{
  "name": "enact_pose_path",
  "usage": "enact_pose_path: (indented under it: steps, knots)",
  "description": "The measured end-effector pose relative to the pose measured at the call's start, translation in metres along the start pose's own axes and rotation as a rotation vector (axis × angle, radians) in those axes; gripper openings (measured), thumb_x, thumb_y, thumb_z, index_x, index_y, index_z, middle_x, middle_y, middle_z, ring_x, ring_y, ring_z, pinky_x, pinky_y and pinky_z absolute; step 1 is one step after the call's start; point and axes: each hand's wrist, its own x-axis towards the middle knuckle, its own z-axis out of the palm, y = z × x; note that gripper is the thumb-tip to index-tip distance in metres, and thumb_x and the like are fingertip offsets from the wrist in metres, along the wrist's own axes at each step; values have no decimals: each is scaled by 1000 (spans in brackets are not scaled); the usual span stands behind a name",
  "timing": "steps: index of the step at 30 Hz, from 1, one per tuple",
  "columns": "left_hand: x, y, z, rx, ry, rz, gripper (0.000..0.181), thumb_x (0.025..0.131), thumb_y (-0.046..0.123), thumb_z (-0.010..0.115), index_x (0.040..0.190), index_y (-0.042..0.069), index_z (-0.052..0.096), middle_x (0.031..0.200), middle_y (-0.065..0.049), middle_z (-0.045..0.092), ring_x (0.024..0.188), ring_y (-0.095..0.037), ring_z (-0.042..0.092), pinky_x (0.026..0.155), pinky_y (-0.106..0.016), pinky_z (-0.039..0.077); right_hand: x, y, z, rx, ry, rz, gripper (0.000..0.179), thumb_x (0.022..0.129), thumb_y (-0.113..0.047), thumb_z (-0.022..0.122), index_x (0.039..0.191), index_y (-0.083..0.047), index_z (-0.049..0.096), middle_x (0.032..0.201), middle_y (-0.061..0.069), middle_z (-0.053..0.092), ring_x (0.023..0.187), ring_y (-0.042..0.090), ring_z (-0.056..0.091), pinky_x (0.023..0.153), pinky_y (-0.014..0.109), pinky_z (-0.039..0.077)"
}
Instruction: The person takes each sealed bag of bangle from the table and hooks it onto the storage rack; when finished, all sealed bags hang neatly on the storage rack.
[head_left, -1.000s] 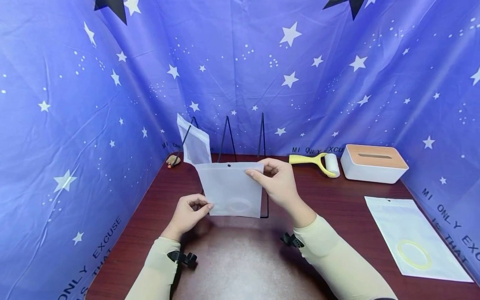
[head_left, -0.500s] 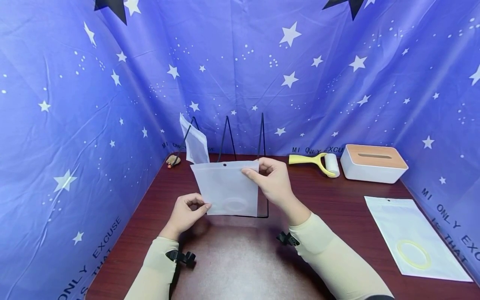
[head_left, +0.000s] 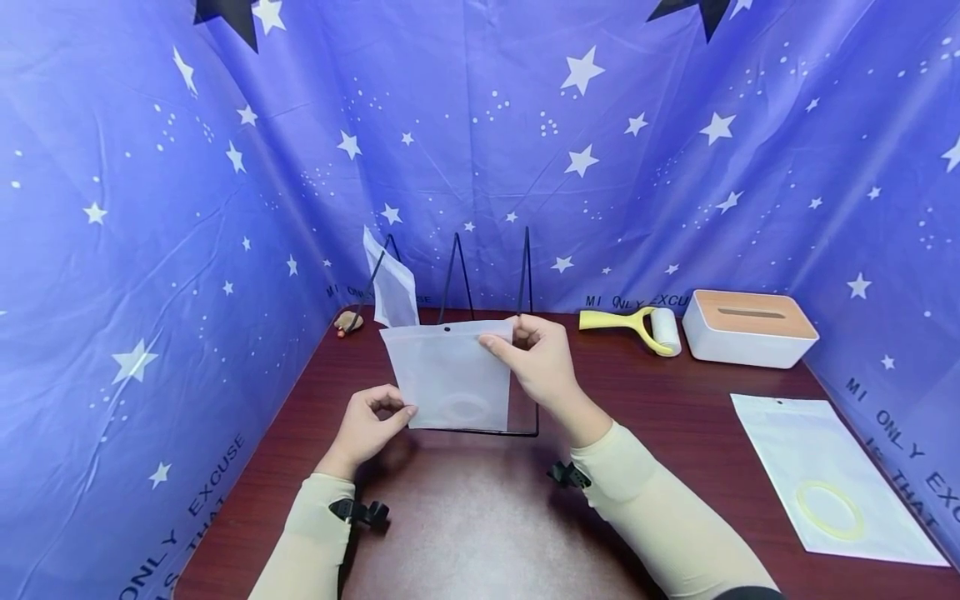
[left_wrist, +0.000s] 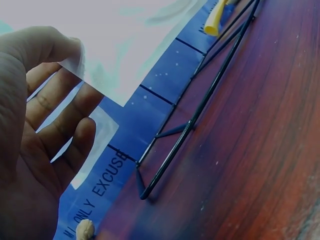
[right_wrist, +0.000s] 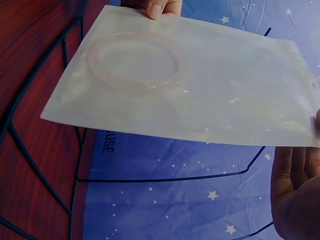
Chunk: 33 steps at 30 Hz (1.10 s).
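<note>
A frosted zip bag point(head_left: 446, 367) with a hang hole in its top strip is held up in front of a black wire rack point(head_left: 527, 275). My left hand point(head_left: 367, 429) pinches its lower left edge between thumb and fingers. At the upper right corner, my right hand point(head_left: 546, 362) grips the bag with the thumb in front. Inside the bag shows a pale pinkish ring point(right_wrist: 132, 88), clearest in the right wrist view. Another frosted bag point(head_left: 393, 287) stands tilted in the rack's left end. In the left wrist view, the rack's bottom wires point(left_wrist: 172, 157) lie below the held bag.
On the table's right lies a white zip bag point(head_left: 780, 442) with a yellow ring point(head_left: 802, 515). Along the back are a yellow-handled lint roller point(head_left: 615, 320) and a tissue box point(head_left: 742, 346) with a wooden lid. A small tan object point(head_left: 348, 322) sits behind the rack's left end.
Both hands and the held bag have shifted slightly left across the rack's front, uncovering more of its right end. Both grips on the bag stay the same.
</note>
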Motion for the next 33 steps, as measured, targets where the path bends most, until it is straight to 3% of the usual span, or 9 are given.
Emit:
enact_pose_path:
  steps: [9, 16, 25, 33]
  knots:
    - [0, -1, -1, 21, 0, -1, 17, 89, -2, 80, 85, 10, 69, 76, -6, 74, 67, -10, 67, 58, -26, 54, 0, 3, 4, 21, -8, 8, 25, 85, -8, 89, 78, -1, 66, 63, -1, 60, 57, 9, 46, 50, 22, 35]
    - [-1, 0, -2, 68, 23, -16, 17, 86, -10, 79, 84, 4, 69, 75, -13, 72, 67, -10, 63, 59, -30, 54, 2, 5, 8, 4, -6, -6, 23, 84, -10, 90, 79, -3, 68, 59, -1, 46, 55, 9, 38, 49, 23, 30]
    - [1, 35, -3, 83, 24, -12, 15, 85, -10, 78, 82, 1, 69, 76, -12, 72, 69, -9, 63, 61, -33, 55, 6, 6, 11, 11, -4, 8, 22, 84, -4, 88, 80, -2, 67, 60, 0, 35, 55, 10, 33, 50, 22, 27]
    - [1, 38, -3, 89, 37, -10, 14, 86, -9, 79, 83, 1, 69, 76, -13, 71, 69, -10, 63, 61, -34, 55, 7, 8, 14, -7, -4, -8, 25, 84, -9, 89, 78, -4, 65, 61, 0, 30, 55, 11, 29, 50, 23, 26]
